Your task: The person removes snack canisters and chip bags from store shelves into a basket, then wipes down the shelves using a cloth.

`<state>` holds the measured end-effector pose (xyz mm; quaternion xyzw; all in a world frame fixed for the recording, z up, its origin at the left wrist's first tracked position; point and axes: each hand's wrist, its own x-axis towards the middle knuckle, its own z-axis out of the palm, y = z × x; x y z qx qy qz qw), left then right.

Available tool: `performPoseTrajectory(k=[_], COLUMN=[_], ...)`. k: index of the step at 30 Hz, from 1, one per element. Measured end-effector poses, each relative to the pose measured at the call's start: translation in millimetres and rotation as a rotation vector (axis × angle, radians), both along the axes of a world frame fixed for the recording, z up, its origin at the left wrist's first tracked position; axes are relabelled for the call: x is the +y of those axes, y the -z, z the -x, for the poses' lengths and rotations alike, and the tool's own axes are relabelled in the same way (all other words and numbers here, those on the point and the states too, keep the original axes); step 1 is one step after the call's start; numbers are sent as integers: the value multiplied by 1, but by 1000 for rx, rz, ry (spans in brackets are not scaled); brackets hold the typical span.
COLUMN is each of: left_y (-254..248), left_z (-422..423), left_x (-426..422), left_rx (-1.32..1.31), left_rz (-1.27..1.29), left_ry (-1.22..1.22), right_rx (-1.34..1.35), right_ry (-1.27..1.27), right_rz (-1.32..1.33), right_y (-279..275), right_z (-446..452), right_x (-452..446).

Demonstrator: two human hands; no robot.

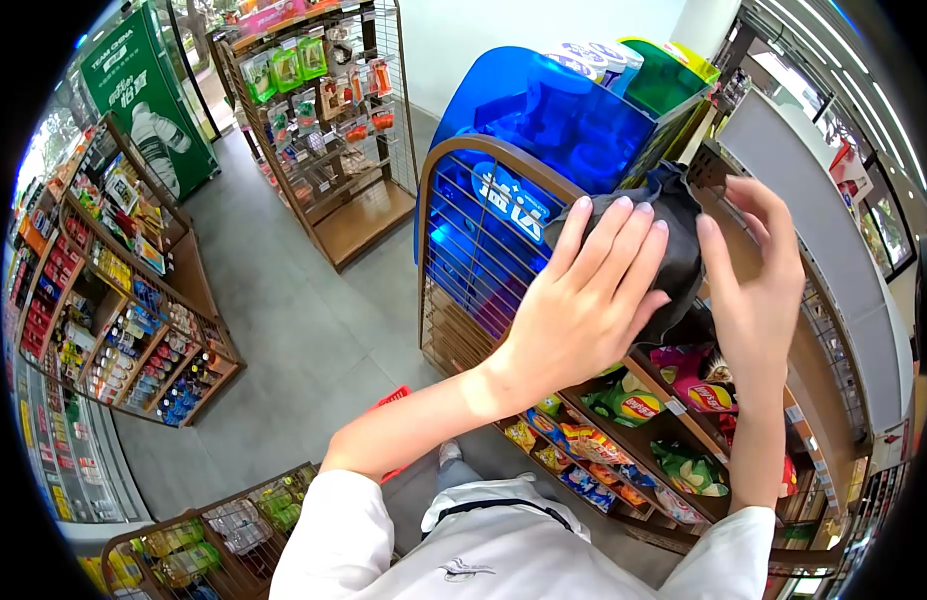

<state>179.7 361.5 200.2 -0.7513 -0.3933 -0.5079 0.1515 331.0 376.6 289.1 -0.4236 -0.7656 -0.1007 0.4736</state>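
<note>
A dark grey or black crumpled bag (675,250) is at the top of the snack shelf, beside the blue display bin (568,120). My left hand (595,295) lies flat on its near left side, fingers stretched out and pointing up. My right hand (751,260) is at the bag's right edge, its fingers raised and slightly curved, apart from the thumb. Whether it touches the bag is hard to tell. Chip bags, one green (628,400) and one pink (698,375), stand on the shelf below my hands.
A wire-sided rack (483,250) stands at the left of the bag. Further off are a hanging-goods rack (343,215), bottle shelves (133,320) and a green banner (143,95). A red basket (391,398) is partly hidden below my left forearm. A grey counter (833,220) runs along the right.
</note>
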Motion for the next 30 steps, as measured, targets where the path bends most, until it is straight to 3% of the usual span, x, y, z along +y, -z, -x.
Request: performPoseTrajectory(k=[6,10,14,17,20,24,30], left_y=[0,8,11,10,17,17,14], left_z=[-11,-34,-10,7,25,54,73], left_x=[7,13,21,23,30,43,46], left_rx=[-133,-167,-67,-69,-164,-259,-439], left_rz=[-72,-159,-290,-326,-328,-292,-118], left_ry=[38,-17,109,202,300,150,-41], right_rx=[57,259,105,-77,-97,-54,62], right_ry=[-149,-172,-307,-357,-402,-573,-538], right_rz=[86,226,210,105,92,152,191], right_y=[11,17,27,35,44,53,67], right_z=[-11,-10,-6,2,10,6,-13], right_x=[-28,-26,-23,-23,-37,-63,-84])
